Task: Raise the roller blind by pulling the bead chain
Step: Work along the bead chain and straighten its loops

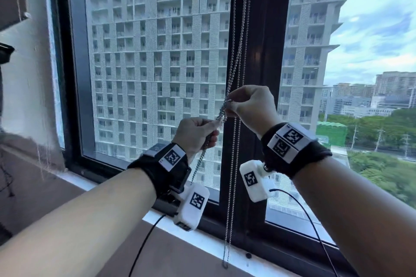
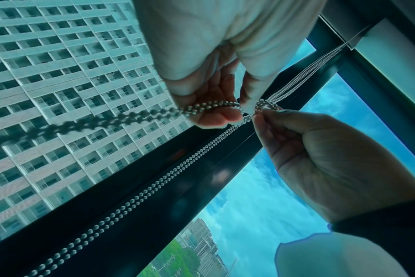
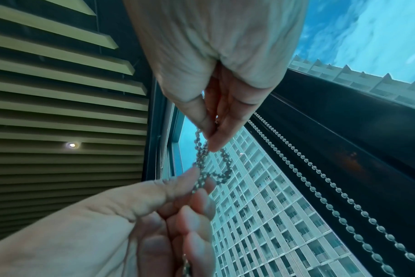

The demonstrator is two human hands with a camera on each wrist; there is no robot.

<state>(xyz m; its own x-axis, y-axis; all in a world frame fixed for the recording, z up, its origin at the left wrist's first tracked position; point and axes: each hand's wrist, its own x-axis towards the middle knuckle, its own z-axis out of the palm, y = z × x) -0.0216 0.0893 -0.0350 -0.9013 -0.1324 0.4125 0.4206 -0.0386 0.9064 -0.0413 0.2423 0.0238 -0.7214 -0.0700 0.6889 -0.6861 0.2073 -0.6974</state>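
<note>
Several strands of silver bead chain (image 1: 239, 36) run down in front of the dark window mullion (image 1: 263, 51). My left hand (image 1: 211, 130) grips a bundle of strands in its curled fingers, and the slack hangs out below it (image 1: 199, 165). Just above, my right hand (image 1: 229, 105) pinches a small twisted loop of the same chain between thumb and fingers. In the left wrist view the bundle (image 2: 208, 108) crosses my left hand (image 2: 225, 112), with the right hand (image 2: 258, 114) at the knot. The right wrist view shows the loop (image 3: 215, 166) between both hands. The blind itself is out of view.
A second chain loop (image 1: 231, 186) hangs free along the mullion down to the white sill (image 1: 213, 245). Window glass (image 1: 146, 63) lies behind, facing a tall building. A wall (image 1: 29, 85) stands at the left. Slatted ceiling (image 3: 59, 93) shows overhead.
</note>
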